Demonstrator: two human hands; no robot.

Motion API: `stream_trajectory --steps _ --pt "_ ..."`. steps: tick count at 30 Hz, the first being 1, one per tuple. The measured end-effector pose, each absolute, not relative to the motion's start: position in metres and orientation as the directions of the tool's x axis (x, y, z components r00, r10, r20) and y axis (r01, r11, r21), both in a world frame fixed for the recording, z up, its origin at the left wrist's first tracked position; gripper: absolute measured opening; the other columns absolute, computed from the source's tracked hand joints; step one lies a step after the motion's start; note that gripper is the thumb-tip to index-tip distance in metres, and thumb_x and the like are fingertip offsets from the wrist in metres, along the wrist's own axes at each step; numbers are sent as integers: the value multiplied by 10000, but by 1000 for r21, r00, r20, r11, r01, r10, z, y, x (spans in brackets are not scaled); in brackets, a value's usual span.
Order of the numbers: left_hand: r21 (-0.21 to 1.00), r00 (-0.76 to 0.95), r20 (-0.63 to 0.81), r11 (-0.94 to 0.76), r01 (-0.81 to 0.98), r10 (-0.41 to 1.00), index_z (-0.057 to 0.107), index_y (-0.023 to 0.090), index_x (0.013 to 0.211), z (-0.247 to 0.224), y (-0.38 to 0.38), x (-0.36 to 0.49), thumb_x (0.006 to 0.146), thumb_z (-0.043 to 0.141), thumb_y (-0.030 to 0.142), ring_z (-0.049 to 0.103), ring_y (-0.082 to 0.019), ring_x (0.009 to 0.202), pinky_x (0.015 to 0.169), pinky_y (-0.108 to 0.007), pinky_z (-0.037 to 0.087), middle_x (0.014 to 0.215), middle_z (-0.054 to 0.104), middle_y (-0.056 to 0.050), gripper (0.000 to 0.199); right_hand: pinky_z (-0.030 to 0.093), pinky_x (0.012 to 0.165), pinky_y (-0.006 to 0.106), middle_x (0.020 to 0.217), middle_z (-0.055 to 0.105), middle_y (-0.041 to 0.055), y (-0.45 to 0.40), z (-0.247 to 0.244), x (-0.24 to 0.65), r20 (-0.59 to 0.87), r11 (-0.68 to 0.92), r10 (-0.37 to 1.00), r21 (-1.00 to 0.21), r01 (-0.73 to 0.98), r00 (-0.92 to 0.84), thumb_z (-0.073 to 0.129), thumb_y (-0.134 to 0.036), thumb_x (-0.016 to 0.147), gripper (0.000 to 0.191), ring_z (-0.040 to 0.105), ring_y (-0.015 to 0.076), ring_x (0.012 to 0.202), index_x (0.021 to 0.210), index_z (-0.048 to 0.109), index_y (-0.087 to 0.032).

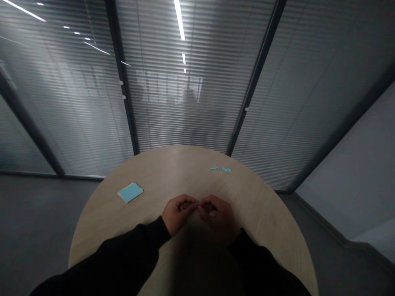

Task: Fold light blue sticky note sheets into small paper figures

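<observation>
left hand | right hand | fingers of both pinched together on a tiny pale piece, midway between the hands, long axis unclear | wavy blue strip ahead and right of the fingers, lying sideways on the round tabletop | blue sticky-note pad well left

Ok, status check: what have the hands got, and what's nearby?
Left hand, right hand: fingertips pinching tiny item, too small to identify. Blue sticky-note pad apart, to the left. Blue scraps near far edge of round wooden table.
</observation>
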State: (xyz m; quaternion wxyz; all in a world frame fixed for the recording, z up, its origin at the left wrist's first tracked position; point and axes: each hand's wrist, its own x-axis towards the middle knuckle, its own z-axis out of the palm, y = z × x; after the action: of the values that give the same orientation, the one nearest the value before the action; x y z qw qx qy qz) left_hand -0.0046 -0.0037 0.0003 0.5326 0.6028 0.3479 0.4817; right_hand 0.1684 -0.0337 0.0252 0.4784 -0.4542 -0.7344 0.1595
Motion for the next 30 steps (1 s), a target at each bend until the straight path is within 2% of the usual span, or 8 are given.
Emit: stream_trajectory --steps 5,12,17,25,28,30 --pt "986 296 140 -104 -134 945 725 133 862 0 -1 -4 732 776 445 551 -120 589 580 -239 406 670 669 -26 342 525 561 223 696 686 3 -34 26 170 540 526 832 -699 485 -124 645 -250 810 51 643 136 588 833 655 -206" --pt "981 359 70 1 -192 931 716 138 848 0 -1 -4 675 815 456 557 -118 608 601 -244 417 684 663 -18 375 513 584 226 715 683 13 -35 32 173 581 574 796 -633 519 -170 611 -241 840 68 638 139 616 813 659 -201" --pt "974 444 6 95 -205 896 710 131 830 0 -1 -4 657 826 489 539 -101 596 600 -241 408 695 653 -10 414 492 572 219 704 673 9 -34 30 177 556 561 808 -623 545 -196 608 -250 850 71 632 139 615 813 641 -199" --pt "960 531 -69 202 -196 845 709 127 791 -1 1 -6 645 843 471 531 -92 589 605 -235 399 678 653 -3 397 476 627 249 738 643 14 -33 37 184 579 657 733 -465 593 -358 572 -221 866 71 616 146 669 810 612 -203" --pt "955 526 -65 206 -214 848 704 127 783 -2 2 -7 646 841 469 534 -95 590 604 -238 401 683 653 -4 393 487 640 253 770 659 16 -32 35 186 563 653 743 -490 578 -362 592 -221 860 40 630 146 680 869 624 -197" --pt "949 523 -58 209 -235 851 703 125 785 -3 2 -7 649 842 468 544 -95 604 610 -235 405 699 660 -9 395 501 654 257 814 683 22 -31 32 186 551 642 757 -527 557 -350 617 -220 846 112 648 148 697 953 636 -195"
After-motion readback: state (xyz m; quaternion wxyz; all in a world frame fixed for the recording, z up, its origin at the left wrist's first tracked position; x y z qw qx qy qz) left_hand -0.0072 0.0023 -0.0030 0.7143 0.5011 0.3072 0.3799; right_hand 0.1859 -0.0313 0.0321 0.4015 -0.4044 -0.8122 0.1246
